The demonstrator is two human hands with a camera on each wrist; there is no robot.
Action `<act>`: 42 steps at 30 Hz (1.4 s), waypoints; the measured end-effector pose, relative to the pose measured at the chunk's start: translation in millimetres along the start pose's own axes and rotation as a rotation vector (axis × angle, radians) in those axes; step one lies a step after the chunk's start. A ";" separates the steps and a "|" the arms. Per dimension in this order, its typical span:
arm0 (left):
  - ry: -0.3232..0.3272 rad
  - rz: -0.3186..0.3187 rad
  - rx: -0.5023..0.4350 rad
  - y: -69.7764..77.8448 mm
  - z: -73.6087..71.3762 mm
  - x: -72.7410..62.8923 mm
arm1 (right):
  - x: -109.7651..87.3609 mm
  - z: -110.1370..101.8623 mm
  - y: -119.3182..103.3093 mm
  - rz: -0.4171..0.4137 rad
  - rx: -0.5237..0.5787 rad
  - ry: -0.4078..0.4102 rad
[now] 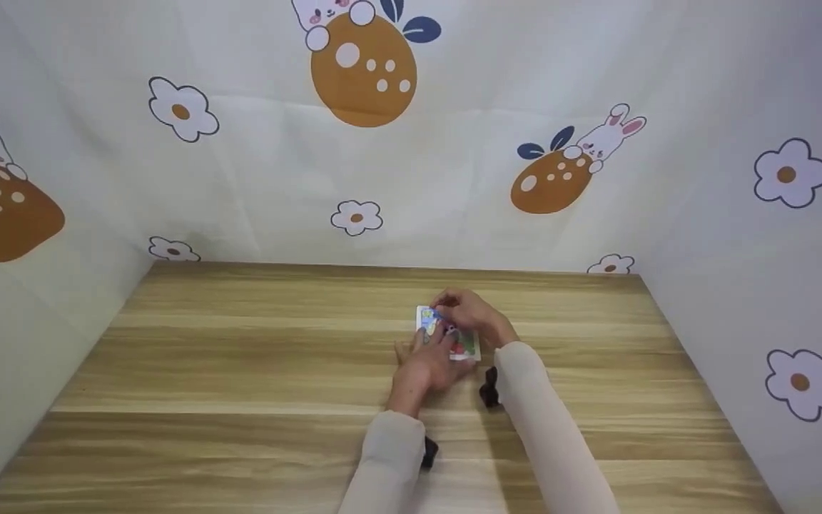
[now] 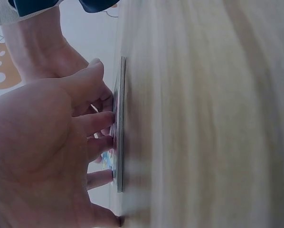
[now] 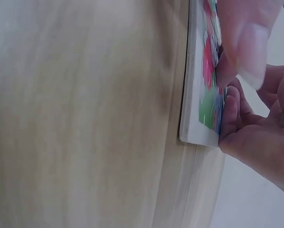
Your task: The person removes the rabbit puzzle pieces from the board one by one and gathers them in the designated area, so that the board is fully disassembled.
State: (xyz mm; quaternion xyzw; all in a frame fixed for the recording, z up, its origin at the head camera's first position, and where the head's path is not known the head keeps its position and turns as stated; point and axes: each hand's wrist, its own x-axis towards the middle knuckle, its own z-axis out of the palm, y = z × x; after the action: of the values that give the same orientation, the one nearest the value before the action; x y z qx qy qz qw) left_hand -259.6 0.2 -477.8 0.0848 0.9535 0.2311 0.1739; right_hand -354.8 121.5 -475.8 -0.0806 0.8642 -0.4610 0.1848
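Observation:
A thin, flat board (image 1: 467,347) with a white border and a colourful picture lies on the wooden table. My left hand (image 1: 431,363) reaches over its near side with fingers spread. In the left wrist view the straight fingertips (image 2: 100,178) rest on the picture, and the lowest finger touches the tabletop beside it. My right hand (image 1: 474,315) bends over the far right part of the board, fingers curled down to its surface. In the right wrist view its thumb (image 3: 250,52) hangs close over the red and green picture (image 3: 207,104). I cannot tell whether those fingers pinch anything.
The wooden table (image 1: 240,371) extends around the board. A pale curtain (image 1: 254,164) printed with rabbits and flowers stands along the back and both sides. Dark wrist-worn devices (image 1: 489,389) sit beneath the pale sleeves (image 1: 554,428).

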 end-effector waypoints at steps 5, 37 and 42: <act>0.015 0.004 -0.002 0.0 0.3 -0.4 | 0.1 0.3 -1.4 0.000 0.029 0.008; -0.046 0.015 0.022 0.1 -6.3 -1.6 | -21.5 -54.9 30.4 0.058 0.134 0.276; -0.054 0.021 0.011 -0.2 -8.4 -0.9 | -30.7 -69.2 50.8 0.105 0.167 0.264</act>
State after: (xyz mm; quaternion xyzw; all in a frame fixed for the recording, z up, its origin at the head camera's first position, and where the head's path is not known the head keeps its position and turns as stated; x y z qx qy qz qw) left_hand -261.9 -3.6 -470.7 0.1020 0.9488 0.2255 0.1965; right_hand -352.3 212.6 -475.2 0.0416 0.8426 -0.5277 0.0993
